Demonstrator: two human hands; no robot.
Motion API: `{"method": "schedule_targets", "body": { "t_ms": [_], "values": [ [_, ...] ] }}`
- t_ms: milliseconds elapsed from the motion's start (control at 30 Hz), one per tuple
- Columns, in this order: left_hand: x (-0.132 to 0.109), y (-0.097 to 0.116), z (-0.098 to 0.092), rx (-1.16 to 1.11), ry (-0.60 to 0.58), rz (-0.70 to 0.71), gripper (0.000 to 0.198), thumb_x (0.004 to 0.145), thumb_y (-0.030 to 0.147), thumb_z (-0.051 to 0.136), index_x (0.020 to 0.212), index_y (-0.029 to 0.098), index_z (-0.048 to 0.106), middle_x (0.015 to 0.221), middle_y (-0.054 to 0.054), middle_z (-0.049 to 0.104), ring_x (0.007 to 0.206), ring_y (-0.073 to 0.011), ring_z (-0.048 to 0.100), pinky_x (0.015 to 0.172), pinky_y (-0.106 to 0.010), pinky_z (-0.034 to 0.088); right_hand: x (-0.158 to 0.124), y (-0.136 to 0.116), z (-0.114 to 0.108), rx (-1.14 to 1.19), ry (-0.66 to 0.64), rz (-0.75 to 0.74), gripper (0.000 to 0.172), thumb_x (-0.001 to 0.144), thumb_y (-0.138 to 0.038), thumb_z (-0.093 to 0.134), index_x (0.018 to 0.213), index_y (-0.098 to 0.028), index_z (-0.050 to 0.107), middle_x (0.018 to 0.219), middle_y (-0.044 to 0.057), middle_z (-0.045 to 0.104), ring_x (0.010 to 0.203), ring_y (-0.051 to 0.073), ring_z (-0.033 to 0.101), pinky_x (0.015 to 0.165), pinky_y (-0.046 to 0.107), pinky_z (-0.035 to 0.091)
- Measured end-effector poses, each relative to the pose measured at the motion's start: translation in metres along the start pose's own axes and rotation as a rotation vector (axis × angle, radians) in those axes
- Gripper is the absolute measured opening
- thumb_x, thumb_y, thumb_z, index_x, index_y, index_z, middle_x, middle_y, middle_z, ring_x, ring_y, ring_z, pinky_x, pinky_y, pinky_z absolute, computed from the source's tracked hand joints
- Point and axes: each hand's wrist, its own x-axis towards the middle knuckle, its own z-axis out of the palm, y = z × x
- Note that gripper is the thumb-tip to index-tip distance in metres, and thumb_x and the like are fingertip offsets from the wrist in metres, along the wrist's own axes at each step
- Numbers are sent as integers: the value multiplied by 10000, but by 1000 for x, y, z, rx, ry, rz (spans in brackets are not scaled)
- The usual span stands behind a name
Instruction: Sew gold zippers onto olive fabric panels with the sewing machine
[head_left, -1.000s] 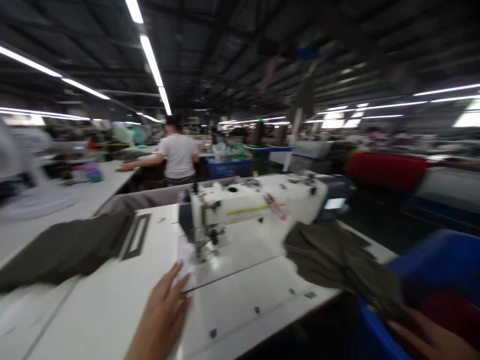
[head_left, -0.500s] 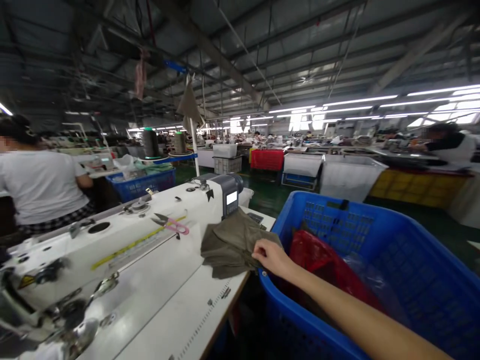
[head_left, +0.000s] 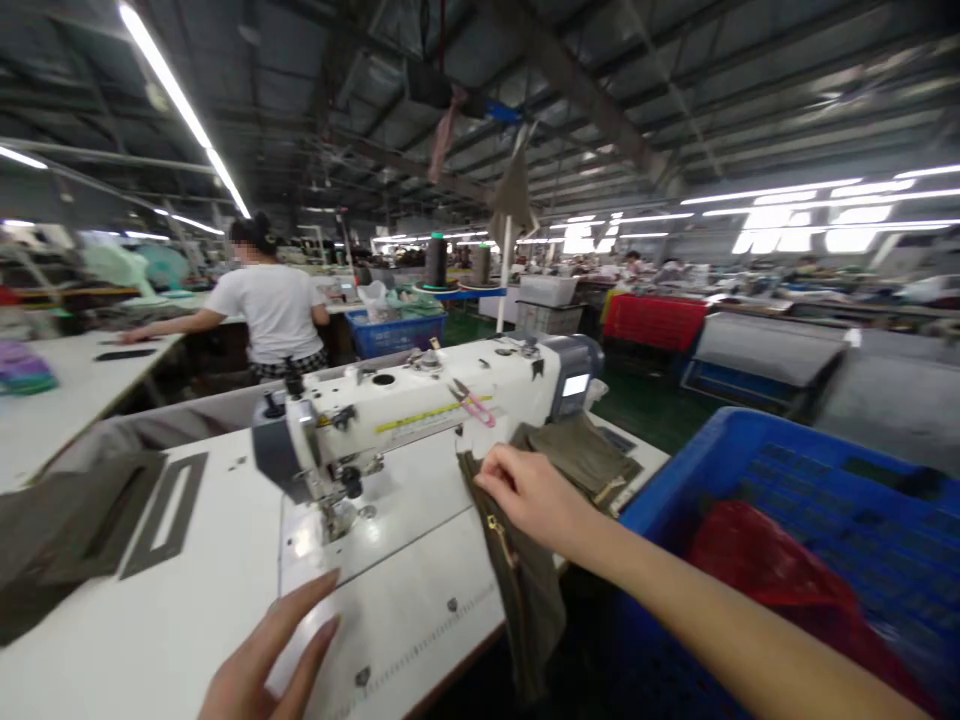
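My right hand (head_left: 529,492) pinches the top end of an olive fabric piece with a zipper (head_left: 517,570), which hangs over the table's front edge. Behind that hand, more olive fabric (head_left: 585,450) lies on the sewing table (head_left: 427,590), another zipper pull showing on it. At the lower left my left hand (head_left: 274,655) is over the tabletop, fingers apart and nothing in them. The needle area of the white sewing machine (head_left: 442,390) is just beyond it. Pink-handled thread snips (head_left: 472,403) lie on the machine's arm by a yellow tape measure (head_left: 401,424).
At the right stands a blue plastic basket (head_left: 720,440) with a red plastic bag (head_left: 780,560) inside. On the table's left lie olive fabric (head_left: 82,510) and a dark slotted template (head_left: 166,515). A person in a white shirt (head_left: 266,305) works behind the machine.
The view has swung left. My right hand has moved left from the basket's edge, drawing a zippered olive piece away from the other fabric. My left hand has come into view.
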Motion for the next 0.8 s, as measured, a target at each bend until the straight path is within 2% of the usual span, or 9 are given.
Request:
{"method": "schedule_targets", "body": {
  "t_ms": [133, 200, 267, 400, 533, 600, 667, 733, 800],
  "values": [
    [2, 25, -18, 45, -37, -42, 225, 882, 301, 436, 1070, 252, 550, 1012, -21, 654, 889, -183, 636, 772, -284, 539, 5, -23, 103, 106, -267, -23, 95, 786, -163, 545, 691, -167, 546, 637, 3, 602, 606, 128, 552, 572, 216, 361],
    [0, 26, -24, 65, -62, -67, 214, 884, 247, 410, 1011, 230, 581, 988, -38, 651, 873, -179, 630, 758, -285, 534, 2, -29, 133, 133, -325, -38, 90, 785, -164, 548, 695, -162, 558, 652, 15, 617, 617, 137, 562, 580, 222, 367],
    [-3, 25, -28, 70, -103, -88, 228, 878, 200, 391, 963, 216, 603, 968, -46, 645, 843, -175, 623, 733, -286, 527, 0, -32, 145, 158, -355, -46, 90, 799, -179, 535, 717, -161, 565, 681, 25, 629, 645, 143, 571, 598, 229, 375],
    [0, 27, -20, 71, -228, -52, 226, 850, 123, 422, 892, 203, 629, 891, -38, 639, 778, -171, 597, 709, -302, 497, -2, -35, 144, 193, -370, -43, 91, 797, -186, 528, 718, -162, 566, 663, 28, 622, 623, 153, 567, 602, 248, 382],
    [19, 35, -5, 73, -309, 83, 175, 844, 106, 476, 924, 183, 611, 926, -42, 618, 846, -180, 559, 768, -324, 442, -4, -35, 134, 250, -390, -58, 93, 788, -130, 495, 759, -166, 576, 706, 20, 640, 662, 143, 588, 627, 236, 411],
    [29, 36, 1, 63, -385, 175, 146, 852, 121, 489, 935, 176, 596, 947, -40, 612, 890, -179, 545, 830, -340, 402, -7, -30, 121, 285, -378, -67, 126, 798, -120, 464, 827, -172, 575, 771, 17, 652, 713, 132, 598, 663, 225, 425],
    [38, 35, 5, 44, -479, 262, 112, 854, 151, 514, 921, 185, 597, 939, -24, 617, 900, -169, 543, 870, -342, 368, -13, -22, 102, 283, -306, -48, 131, 813, -156, 448, 860, -180, 567, 795, 17, 645, 731, 138, 596, 682, 238, 432],
    [44, 33, 8, 13, -546, 364, 88, 851, 175, 539, 887, 202, 614, 909, -4, 629, 882, -153, 548, 882, -329, 354, -25, -12, 81, 254, -225, -8, 122, 824, -212, 444, 845, -195, 562, 753, 8, 625, 702, 151, 585, 667, 258, 430],
    [48, 32, 9, -21, -590, 480, 77, 847, 187, 555, 837, 207, 629, 880, 2, 639, 857, -142, 554, 863, -301, 368, -43, -3, 64, 216, -224, 32, 139, 835, -254, 430, 812, -211, 560, 701, -4, 601, 664, 155, 570, 637, 265, 423]
  ]
}}
